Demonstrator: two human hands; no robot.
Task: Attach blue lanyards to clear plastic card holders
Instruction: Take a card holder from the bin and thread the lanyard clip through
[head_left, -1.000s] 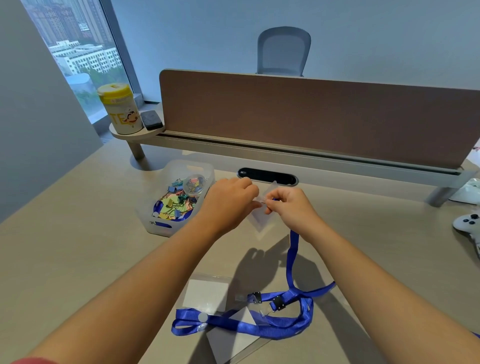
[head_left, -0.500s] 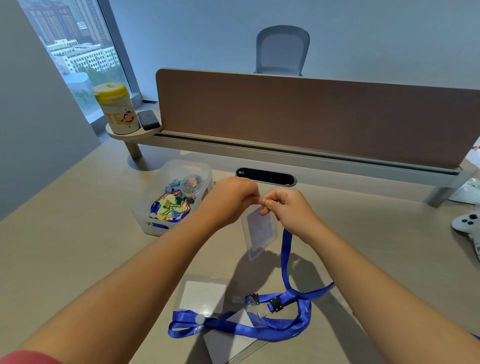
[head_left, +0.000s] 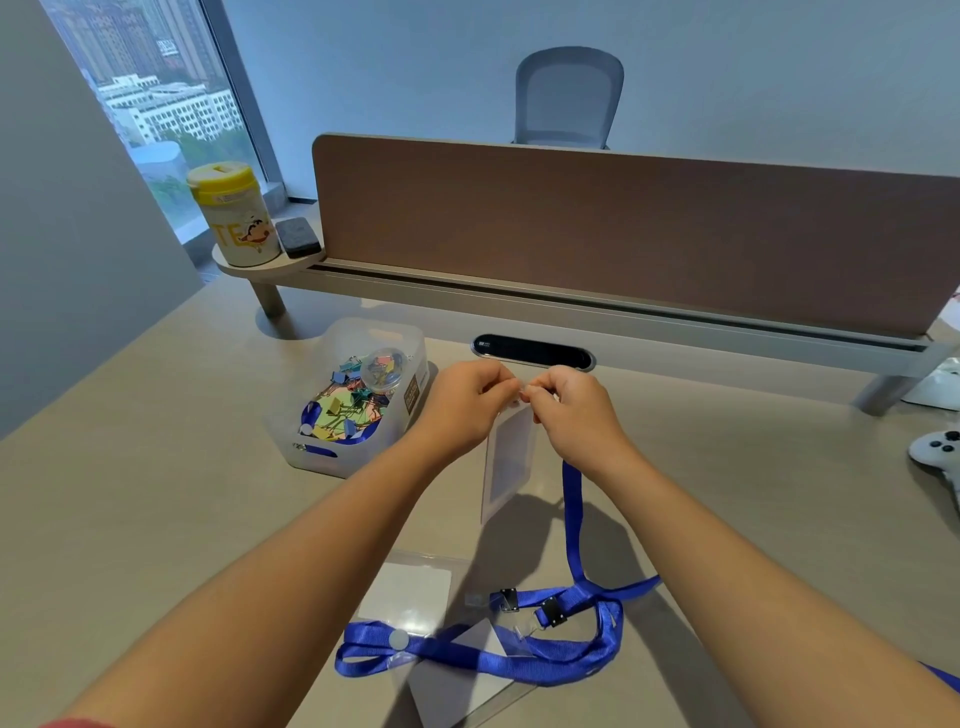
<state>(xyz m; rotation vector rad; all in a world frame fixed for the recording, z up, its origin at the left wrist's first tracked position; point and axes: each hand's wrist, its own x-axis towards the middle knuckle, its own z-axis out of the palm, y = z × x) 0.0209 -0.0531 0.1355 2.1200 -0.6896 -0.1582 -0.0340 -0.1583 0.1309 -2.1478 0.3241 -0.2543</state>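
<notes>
My left hand (head_left: 467, 402) pinches the top edge of a clear plastic card holder (head_left: 508, 460), which hangs upright above the desk. Touching it fingertip to fingertip, my right hand (head_left: 574, 410) grips the end of a blue lanyard (head_left: 574, 525) at the holder's top. The strap drops from that hand to a pile of blue lanyard loops (head_left: 519, 657) on the desk near me. Under the loops lie two more clear holders with white cards (head_left: 408, 595). The clip itself is hidden by my fingers.
A clear plastic bin (head_left: 358, 397) of coloured binder clips stands left of my hands. Behind runs a brown desk divider (head_left: 623, 234) on a raised shelf, with a yellow-lidded canister (head_left: 231, 215) at its left end. A white game controller (head_left: 937, 452) lies far right.
The card holder has swung from tilted and half hidden to hanging straight down between my hands. Both hands stayed together at its top edge.
</notes>
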